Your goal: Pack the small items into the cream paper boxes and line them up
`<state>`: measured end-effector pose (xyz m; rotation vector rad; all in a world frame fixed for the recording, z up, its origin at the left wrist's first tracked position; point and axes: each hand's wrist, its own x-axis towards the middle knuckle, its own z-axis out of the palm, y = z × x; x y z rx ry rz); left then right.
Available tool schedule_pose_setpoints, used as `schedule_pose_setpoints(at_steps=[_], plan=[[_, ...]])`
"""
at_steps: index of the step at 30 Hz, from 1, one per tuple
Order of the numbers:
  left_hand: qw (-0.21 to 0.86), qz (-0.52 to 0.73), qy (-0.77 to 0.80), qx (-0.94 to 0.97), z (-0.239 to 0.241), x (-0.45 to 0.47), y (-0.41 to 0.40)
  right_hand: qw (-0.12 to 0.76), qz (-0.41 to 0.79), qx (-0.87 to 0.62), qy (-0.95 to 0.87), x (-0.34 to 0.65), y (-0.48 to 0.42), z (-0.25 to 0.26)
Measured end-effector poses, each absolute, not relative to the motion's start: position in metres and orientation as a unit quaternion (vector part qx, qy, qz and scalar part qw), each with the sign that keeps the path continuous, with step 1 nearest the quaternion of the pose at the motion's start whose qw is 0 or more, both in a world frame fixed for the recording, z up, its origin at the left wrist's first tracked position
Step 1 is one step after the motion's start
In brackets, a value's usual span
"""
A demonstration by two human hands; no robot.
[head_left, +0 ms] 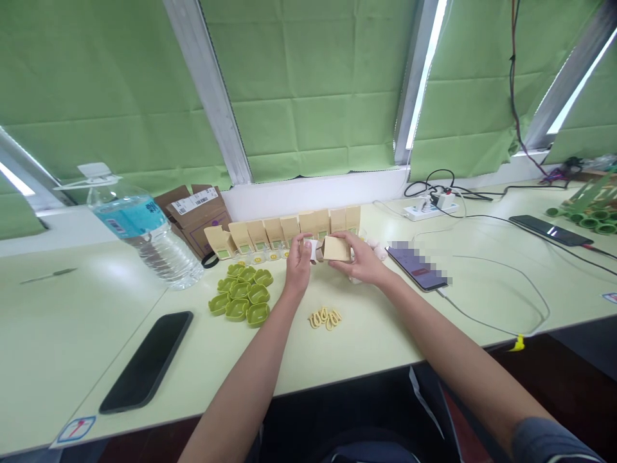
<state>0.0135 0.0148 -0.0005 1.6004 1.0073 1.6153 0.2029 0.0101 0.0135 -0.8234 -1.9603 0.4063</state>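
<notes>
My right hand [365, 258] is closed around a small kraft paper box [336, 249] held on its side above the table. The open end of that box faces left. At this end my left hand [299, 265] pinches a small white piece [313, 250]; whether it is a flap or a separate item I cannot tell. Behind both hands stands a row of similar kraft boxes [260, 235], with small clear cups [274, 254] holding something yellow before them. Green tray-like pieces [240, 290] lie left of my left forearm. Between my forearms is a pile of pale yellow rings [324, 317].
A large water bottle [144, 228] and an open cardboard carton [197, 218] stand at the left. One black phone [147, 361] lies front left, another phone [418, 267], cabled, to the right. Further back are a power strip [431, 207] and loose cables. Green tubes [590, 218] lie far right.
</notes>
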Motion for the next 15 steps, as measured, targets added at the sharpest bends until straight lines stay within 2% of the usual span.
schedule_pose_setpoints(at_steps=[6,15], plan=[[0.322,0.635,0.384,0.589,0.0056,0.0171,0.0105,0.463,0.158,-0.317,-0.813,0.2021,0.0109,0.0124],[0.275,0.647,0.409,0.582,0.0019,0.0139,0.0119,0.401,0.159,-0.287,-0.855,0.1985,0.0041,0.0158]])
